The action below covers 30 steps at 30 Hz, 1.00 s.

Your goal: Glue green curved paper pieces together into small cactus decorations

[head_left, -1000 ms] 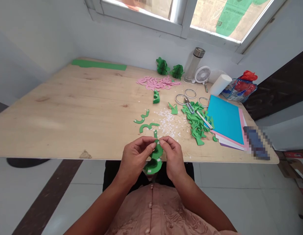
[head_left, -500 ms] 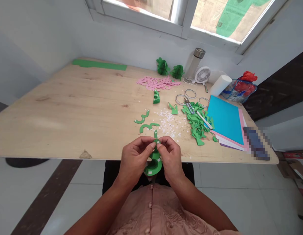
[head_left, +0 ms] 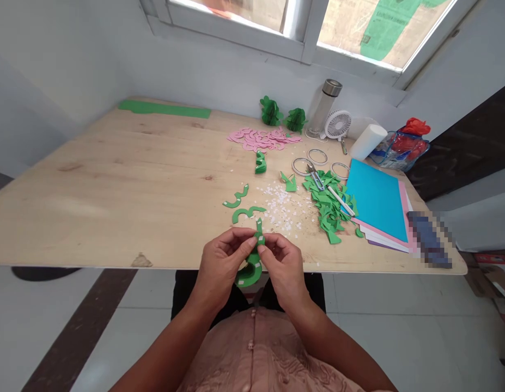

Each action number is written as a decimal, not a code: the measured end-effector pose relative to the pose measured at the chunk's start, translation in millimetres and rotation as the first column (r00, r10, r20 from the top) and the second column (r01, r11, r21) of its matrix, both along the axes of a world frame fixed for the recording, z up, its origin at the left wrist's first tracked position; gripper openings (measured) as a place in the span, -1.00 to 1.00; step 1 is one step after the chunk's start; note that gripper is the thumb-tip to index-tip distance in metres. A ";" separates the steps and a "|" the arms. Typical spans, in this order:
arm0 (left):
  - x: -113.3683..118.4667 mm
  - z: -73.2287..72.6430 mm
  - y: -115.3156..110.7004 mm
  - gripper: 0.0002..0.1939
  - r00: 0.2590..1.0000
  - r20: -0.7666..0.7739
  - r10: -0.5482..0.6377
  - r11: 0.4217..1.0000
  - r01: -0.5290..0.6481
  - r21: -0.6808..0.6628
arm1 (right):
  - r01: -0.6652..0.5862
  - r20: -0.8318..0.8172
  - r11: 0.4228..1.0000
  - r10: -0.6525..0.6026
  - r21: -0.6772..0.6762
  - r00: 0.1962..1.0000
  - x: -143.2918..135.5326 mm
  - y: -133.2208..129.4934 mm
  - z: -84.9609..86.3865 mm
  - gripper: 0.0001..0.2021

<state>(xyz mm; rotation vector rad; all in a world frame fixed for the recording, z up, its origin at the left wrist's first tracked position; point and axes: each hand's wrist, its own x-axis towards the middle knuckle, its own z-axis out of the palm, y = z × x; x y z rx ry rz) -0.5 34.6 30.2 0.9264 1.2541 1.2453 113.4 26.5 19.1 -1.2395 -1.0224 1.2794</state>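
Note:
Between my two hands, at the table's front edge, is a curved green paper cutout (head_left: 250, 273) with small white squares stuck on it; it looks like several layers. My left hand (head_left: 223, 261) pinches it from the left with thumb and fingers. From the other side my right hand (head_left: 283, 265) grips it, the thumb just below a white square. Its narrow end points up past my fingertips, and part of it is hidden by them. Just beyond lie two loose wavy green paper strips, one nearer (head_left: 248, 211) and one farther (head_left: 237, 197) with white squares on it.
White paper bits (head_left: 283, 204) are scattered ahead. To the right are green scraps (head_left: 332, 209), thread snips (head_left: 316, 177), tape rings (head_left: 317, 157) and coloured sheets (head_left: 377, 198). Farther back lie pink cutouts (head_left: 262, 138), folded green paper shapes (head_left: 271, 111), a glass bottle (head_left: 323, 109) and a small fan (head_left: 338, 125).
The lower curved end of the green cutout has swung slightly left and up. My right thumb has slid down a little, uncovering a white square.

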 end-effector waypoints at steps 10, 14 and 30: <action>3.5 -1.3 -6.3 -0.88 0.906 -0.403 0.132 0.961 -0.017 0.277 | 0.086 0.148 0.996 -0.088 0.017 0.985 3.2 3.8 2.1 -0.91; 6.4 1.3 -9.5 -0.91 0.795 -0.572 0.204 0.894 0.086 0.439 | 0.095 0.182 0.995 -0.101 0.039 0.978 3.4 3.5 2.6 -0.91; 6.6 8.3 -4.6 -0.87 0.774 -0.614 0.152 0.937 0.085 0.340 | 0.033 0.507 0.936 -0.219 0.350 0.834 8.7 -1.0 -0.1 -0.91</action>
